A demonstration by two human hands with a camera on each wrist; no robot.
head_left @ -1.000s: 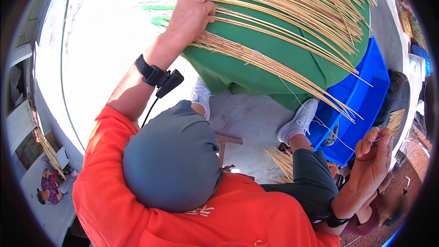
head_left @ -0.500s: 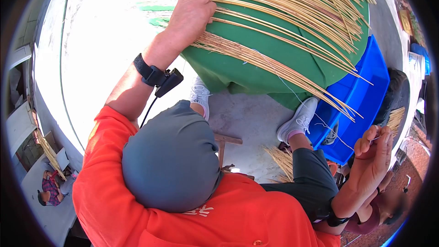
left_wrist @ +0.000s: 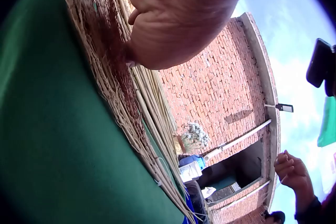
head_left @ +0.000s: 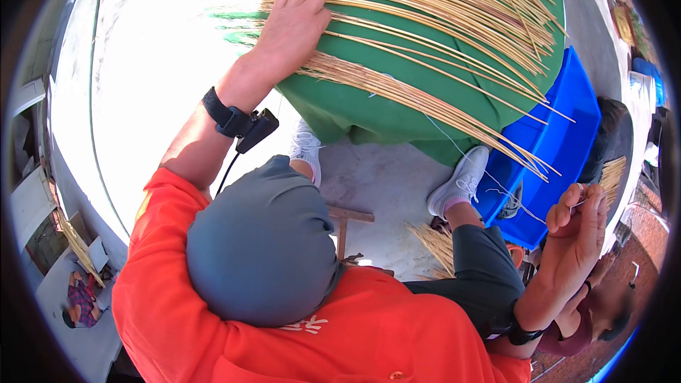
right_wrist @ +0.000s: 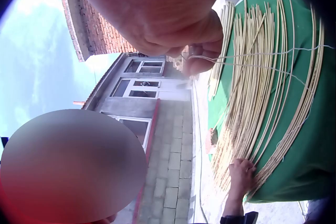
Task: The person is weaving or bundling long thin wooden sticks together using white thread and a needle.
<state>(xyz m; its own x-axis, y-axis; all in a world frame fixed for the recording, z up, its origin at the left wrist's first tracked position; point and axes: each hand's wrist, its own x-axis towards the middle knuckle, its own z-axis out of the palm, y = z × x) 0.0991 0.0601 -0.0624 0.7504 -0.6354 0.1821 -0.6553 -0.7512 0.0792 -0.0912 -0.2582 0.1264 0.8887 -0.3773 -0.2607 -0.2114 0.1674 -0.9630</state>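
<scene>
In the head view my left hand (head_left: 292, 32) is at the left part of the dry stalks (head_left: 425, 10) on the green cloth (head_left: 347, 110). Its curled fingers hold a few thin stalks (head_left: 443, 64) that run right from under it. Nearer the body lies a separate bundle of stalks (head_left: 418, 106), brushy at its left end. My right hand (head_left: 578, 223), raised at the lower right, pinches a pale string (head_left: 507, 191) between thumb and fingers. In the right wrist view the string (right_wrist: 252, 54) stretches from those fingers across the stalks.
A blue bin (head_left: 567, 128) stands beside the cloth-covered table. Below are shoes (head_left: 461, 181), a small wooden stool (head_left: 351, 214) and more brushy stalks (head_left: 436, 248). Another person (head_left: 589, 319) is close behind the right arm; one more person (head_left: 83, 301) sits at the far left.
One thin stalk has come apart from the others under my left hand, its right end shifted towards the near bundle. The right hand keeps its pinch on the string.
</scene>
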